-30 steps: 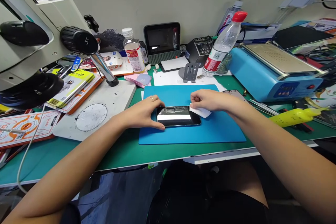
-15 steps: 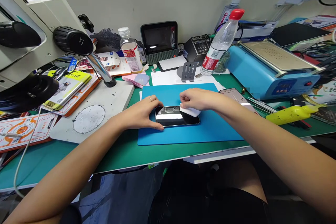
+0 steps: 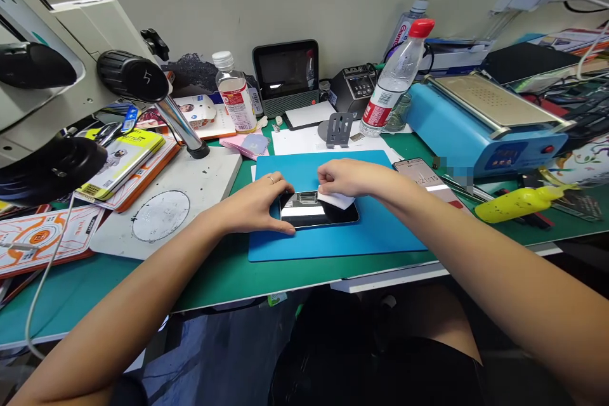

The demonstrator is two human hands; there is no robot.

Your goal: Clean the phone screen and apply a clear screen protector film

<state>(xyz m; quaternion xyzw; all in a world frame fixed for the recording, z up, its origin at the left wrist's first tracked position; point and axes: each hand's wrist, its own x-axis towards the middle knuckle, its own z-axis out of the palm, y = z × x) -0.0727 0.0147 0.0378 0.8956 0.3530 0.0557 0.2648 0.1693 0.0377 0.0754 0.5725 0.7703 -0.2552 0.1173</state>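
A black smartphone [image 3: 316,216] lies flat on the blue mat [image 3: 295,248], its glossy face reflecting light. My left hand [image 3: 259,206] grips the phone's left end, thumb at the near edge and fingers at the far one. In my right hand [image 3: 345,177], the fingers are closed on a white wipe [image 3: 337,200], which rests on the phone's upper right part. The fingertips of the right hand are partly hidden by the hand itself.
A microscope [image 3: 128,76] on a pale base stands at left. Behind the mat are a metal phone stand [image 3: 339,129] and a red-capped bottle [image 3: 397,79]. On the right are another phone [image 3: 425,177], a yellow squeeze bottle [image 3: 518,204] and a blue heating plate machine [image 3: 485,127].
My right hand has shifted slightly left along the phone with the white wipe. The left hand keeps its hold on the phone's left end.
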